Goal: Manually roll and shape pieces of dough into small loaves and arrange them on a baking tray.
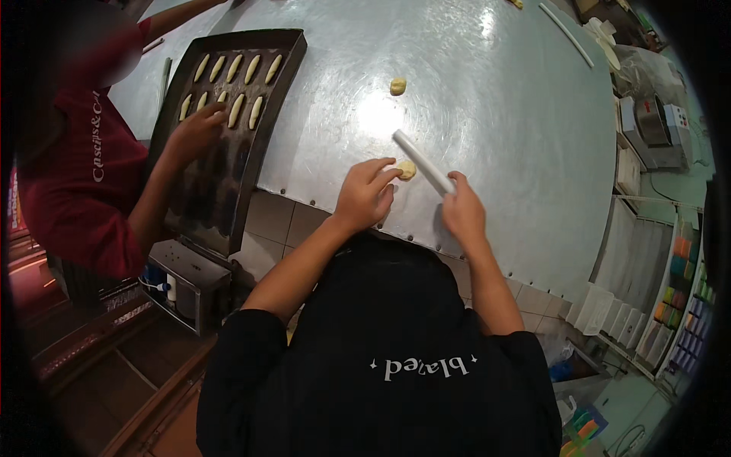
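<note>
A small flattened piece of pale yellow dough (407,170) lies on the metal tabletop in front of me. My left hand (367,190) is beside it, fingers apart and gripping nothing; the index fingertip is at the dough's left edge, though I cannot tell how firmly it touches. In my right hand (464,212) is one end of a thin white rolling pin (423,161), its length slanting up and left just past the dough. Farther off on the table sits a second dough lump (397,86).
To the left, a dark baking tray (248,171) overhanging the table edge holds two rows of slim dough sticks. A co-worker's hand (199,131) reaches over them. Another white rod (566,35) lies at the far right. Machines (651,126) and shelves stand beyond the table's right side.
</note>
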`<state>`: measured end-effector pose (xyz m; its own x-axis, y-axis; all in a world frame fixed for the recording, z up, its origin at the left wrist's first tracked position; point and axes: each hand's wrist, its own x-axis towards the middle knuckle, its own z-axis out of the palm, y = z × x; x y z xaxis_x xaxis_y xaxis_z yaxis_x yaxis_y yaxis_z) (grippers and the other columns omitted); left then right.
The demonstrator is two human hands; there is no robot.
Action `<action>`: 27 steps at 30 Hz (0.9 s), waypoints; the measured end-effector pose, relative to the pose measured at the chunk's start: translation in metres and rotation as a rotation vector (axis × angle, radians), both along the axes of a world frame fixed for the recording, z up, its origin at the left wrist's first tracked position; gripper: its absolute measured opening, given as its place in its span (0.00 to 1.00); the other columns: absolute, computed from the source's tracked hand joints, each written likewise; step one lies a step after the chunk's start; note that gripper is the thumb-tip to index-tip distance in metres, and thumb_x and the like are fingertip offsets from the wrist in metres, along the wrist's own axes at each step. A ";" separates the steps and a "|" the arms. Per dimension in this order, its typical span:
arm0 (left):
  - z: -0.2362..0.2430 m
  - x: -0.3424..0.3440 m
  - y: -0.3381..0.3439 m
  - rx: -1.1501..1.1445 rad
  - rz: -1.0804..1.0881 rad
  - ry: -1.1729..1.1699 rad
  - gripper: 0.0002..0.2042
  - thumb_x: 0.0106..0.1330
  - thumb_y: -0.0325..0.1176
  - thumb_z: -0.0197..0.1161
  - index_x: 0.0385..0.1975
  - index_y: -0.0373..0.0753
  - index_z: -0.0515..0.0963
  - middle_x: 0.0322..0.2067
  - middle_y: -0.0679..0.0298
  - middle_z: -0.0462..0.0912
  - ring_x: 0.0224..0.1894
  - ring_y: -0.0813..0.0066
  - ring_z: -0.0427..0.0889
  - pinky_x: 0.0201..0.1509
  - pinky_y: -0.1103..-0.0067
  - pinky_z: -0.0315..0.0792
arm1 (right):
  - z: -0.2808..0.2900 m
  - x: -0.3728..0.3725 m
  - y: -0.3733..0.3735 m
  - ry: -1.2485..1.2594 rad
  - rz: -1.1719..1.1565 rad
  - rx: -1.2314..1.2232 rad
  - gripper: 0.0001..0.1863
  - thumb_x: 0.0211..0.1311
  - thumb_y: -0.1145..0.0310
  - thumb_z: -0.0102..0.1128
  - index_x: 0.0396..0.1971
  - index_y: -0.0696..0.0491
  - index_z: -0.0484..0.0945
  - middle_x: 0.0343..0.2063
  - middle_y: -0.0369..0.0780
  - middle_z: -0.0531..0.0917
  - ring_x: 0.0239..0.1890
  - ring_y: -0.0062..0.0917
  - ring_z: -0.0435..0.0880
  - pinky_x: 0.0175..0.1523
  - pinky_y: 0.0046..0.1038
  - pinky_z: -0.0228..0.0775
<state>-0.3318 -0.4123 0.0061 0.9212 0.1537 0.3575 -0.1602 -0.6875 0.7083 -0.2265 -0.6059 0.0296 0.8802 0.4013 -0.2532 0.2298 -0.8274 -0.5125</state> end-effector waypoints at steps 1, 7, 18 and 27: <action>0.010 -0.001 0.004 0.159 0.102 -0.078 0.17 0.56 0.29 0.66 0.48 0.42 0.79 0.50 0.58 0.79 0.53 0.64 0.76 0.61 0.66 0.66 | 0.011 0.006 -0.006 0.052 0.015 0.044 0.23 0.59 0.65 0.55 0.55 0.53 0.72 0.41 0.48 0.82 0.43 0.41 0.82 0.47 0.41 0.72; 0.021 0.005 0.026 0.311 -0.230 0.456 0.23 0.57 0.33 0.65 0.55 0.44 0.73 0.56 0.56 0.74 0.55 0.63 0.75 0.59 0.66 0.65 | 0.032 -0.008 0.014 -0.228 0.564 -0.142 0.20 0.61 0.56 0.58 0.50 0.49 0.76 0.46 0.37 0.82 0.48 0.33 0.80 0.55 0.39 0.66; -0.007 0.092 0.039 0.587 0.272 0.275 0.29 0.69 0.52 0.46 0.65 0.40 0.64 0.69 0.46 0.54 0.72 0.49 0.53 0.70 0.45 0.40 | -0.033 0.070 0.084 -0.585 0.191 -0.136 0.40 0.63 0.41 0.46 0.68 0.53 0.58 0.70 0.51 0.55 0.72 0.41 0.51 0.73 0.51 0.32; 0.004 -0.016 -0.010 0.312 -0.034 0.272 0.33 0.63 0.51 0.58 0.65 0.41 0.64 0.68 0.49 0.59 0.69 0.48 0.59 0.71 0.50 0.45 | -0.031 -0.024 -0.011 -0.399 0.423 -0.005 0.27 0.62 0.57 0.57 0.61 0.48 0.70 0.62 0.45 0.67 0.66 0.42 0.61 0.70 0.55 0.38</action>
<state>-0.3482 -0.4225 0.0105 0.9912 0.0447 0.1249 -0.0220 -0.8733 0.4866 -0.2510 -0.6171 -0.0013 0.6714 0.7385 0.0619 0.7153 -0.6239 -0.3148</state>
